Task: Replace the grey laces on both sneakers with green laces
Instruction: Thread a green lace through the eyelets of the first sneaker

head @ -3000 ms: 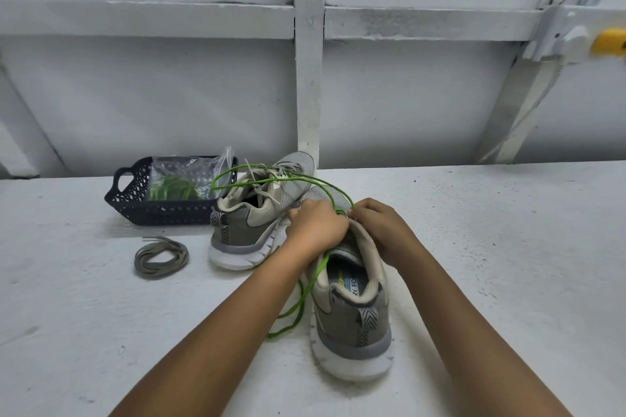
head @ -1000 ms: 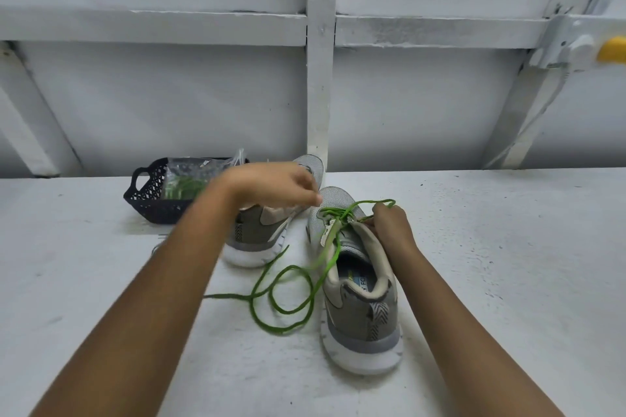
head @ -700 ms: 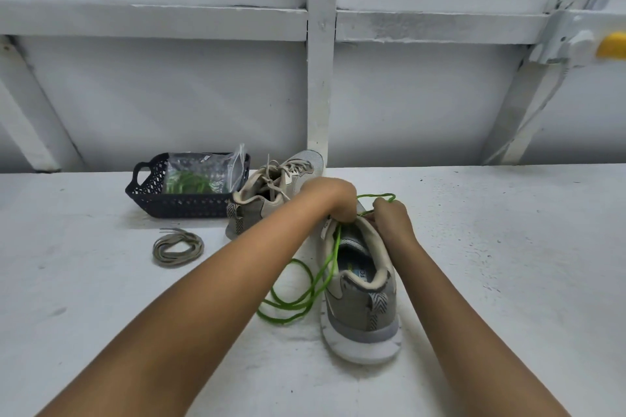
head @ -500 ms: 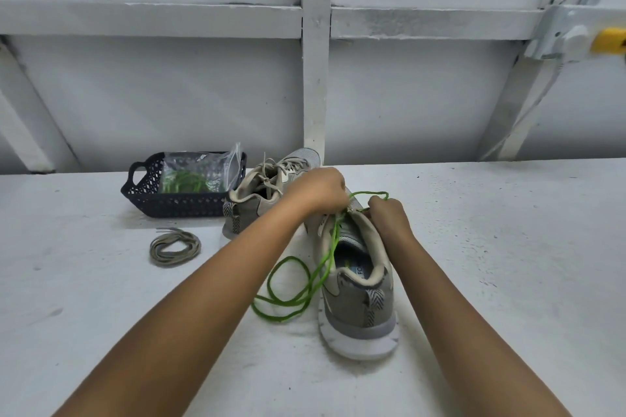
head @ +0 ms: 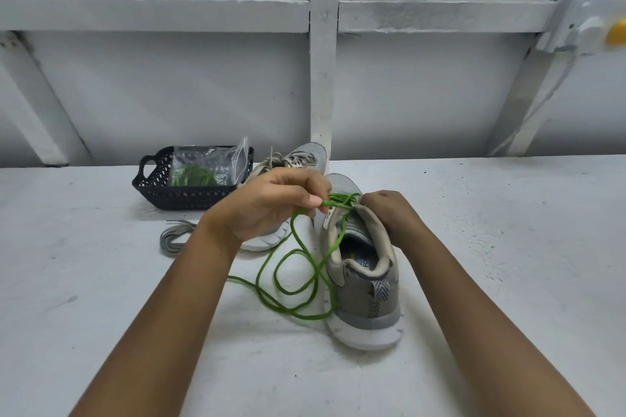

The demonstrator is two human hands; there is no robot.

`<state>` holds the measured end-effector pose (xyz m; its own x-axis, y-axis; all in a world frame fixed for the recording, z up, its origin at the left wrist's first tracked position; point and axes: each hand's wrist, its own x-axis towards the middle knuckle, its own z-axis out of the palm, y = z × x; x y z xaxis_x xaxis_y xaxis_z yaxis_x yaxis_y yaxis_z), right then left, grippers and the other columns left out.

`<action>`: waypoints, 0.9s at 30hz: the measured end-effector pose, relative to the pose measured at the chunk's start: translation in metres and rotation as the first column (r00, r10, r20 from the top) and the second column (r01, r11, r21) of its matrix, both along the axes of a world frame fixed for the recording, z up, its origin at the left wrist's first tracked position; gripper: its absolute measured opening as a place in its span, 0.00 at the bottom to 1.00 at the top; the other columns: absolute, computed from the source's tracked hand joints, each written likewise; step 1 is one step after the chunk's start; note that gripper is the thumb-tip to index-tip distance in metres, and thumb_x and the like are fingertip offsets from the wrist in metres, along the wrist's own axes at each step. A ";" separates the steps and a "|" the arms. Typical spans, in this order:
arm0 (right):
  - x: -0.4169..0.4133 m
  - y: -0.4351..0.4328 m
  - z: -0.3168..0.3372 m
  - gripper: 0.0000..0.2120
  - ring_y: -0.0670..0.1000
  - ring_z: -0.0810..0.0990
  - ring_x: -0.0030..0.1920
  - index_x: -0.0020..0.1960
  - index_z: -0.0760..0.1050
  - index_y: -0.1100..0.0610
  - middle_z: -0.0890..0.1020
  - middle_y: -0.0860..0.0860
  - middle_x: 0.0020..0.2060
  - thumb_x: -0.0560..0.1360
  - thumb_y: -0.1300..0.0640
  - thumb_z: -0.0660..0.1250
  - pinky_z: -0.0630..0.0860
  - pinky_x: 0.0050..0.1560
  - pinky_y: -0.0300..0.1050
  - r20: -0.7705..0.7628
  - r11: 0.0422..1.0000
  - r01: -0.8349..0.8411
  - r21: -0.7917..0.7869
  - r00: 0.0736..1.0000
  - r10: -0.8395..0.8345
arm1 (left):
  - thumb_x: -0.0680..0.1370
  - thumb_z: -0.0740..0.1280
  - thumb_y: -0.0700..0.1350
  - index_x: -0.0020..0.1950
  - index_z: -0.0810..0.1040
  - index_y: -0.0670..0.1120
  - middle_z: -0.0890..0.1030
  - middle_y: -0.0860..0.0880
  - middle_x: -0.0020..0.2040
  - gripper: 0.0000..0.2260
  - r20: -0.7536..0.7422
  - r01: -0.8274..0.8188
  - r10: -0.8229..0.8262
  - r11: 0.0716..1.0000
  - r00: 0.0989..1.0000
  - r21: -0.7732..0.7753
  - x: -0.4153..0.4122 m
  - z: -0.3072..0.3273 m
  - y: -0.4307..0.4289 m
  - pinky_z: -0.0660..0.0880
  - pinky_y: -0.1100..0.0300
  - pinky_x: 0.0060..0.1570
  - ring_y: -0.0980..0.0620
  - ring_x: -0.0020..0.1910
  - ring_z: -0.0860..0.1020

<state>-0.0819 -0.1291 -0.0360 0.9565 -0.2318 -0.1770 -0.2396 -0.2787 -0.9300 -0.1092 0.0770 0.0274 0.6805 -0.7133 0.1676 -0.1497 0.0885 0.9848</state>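
A grey sneaker (head: 364,284) stands in the middle of the white table, heel toward me, partly threaded with a green lace (head: 291,281) whose slack loops lie on the table to its left. My left hand (head: 274,205) pinches the green lace near its end, just left of the eyelets. My right hand (head: 389,213) grips the sneaker's upper right edge by the tongue. Behind my left hand stands a second grey sneaker (head: 298,159), still with its grey lace. A removed grey lace (head: 174,237) lies coiled on the table at the left.
A black perforated basket (head: 179,195) at the back left holds a clear plastic bag (head: 206,167) with more green lace inside. A white wall with beams rises just behind the table. A yellow object (head: 616,32) sticks out at the upper right.
My left hand has drawn the lace end leftward out of the eyelets, away from the shoe. More slack has spread in loops on the table. My right hand stays on the sneaker.
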 end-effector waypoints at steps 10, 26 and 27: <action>0.001 0.001 -0.003 0.05 0.53 0.66 0.40 0.41 0.71 0.61 0.68 0.58 0.36 0.75 0.65 0.59 0.62 0.41 0.47 -0.011 0.994 0.024 0.108 1.000 -0.023 | 0.69 0.62 0.35 0.39 0.84 0.46 0.77 0.55 0.39 0.13 0.009 0.282 -0.282 0.959 0.959 0.017 -0.016 0.004 0.004 0.70 0.67 0.44 0.59 0.40 0.74; -0.001 0.000 -0.006 0.16 0.52 0.70 0.40 0.56 0.70 0.76 0.74 0.72 0.54 0.75 0.64 0.60 0.65 0.36 0.42 0.009 0.996 0.066 0.052 0.998 -0.067 | 0.77 0.60 0.37 0.48 0.66 0.51 0.79 0.50 0.32 0.09 0.318 -0.400 0.265 0.759 0.910 0.514 -0.016 -0.019 -0.020 0.75 0.54 0.38 0.52 0.33 0.76; -0.001 0.000 -0.006 0.15 0.52 0.71 0.41 0.55 0.70 0.76 0.75 0.71 0.54 0.76 0.64 0.60 0.65 0.36 0.42 0.010 0.997 0.059 0.048 0.998 -0.059 | 0.77 0.59 0.35 0.47 0.67 0.50 0.78 0.51 0.30 0.10 0.241 -0.391 0.314 0.810 0.918 0.437 -0.016 -0.013 -0.017 0.76 0.56 0.36 0.53 0.32 0.77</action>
<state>-0.0833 -0.1293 -0.0418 0.9434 -0.2794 -0.1788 -0.2440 -0.2193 -0.9447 -0.1249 0.0601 0.0143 0.8944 -0.4473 -0.0024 -0.2292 -0.4628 0.8563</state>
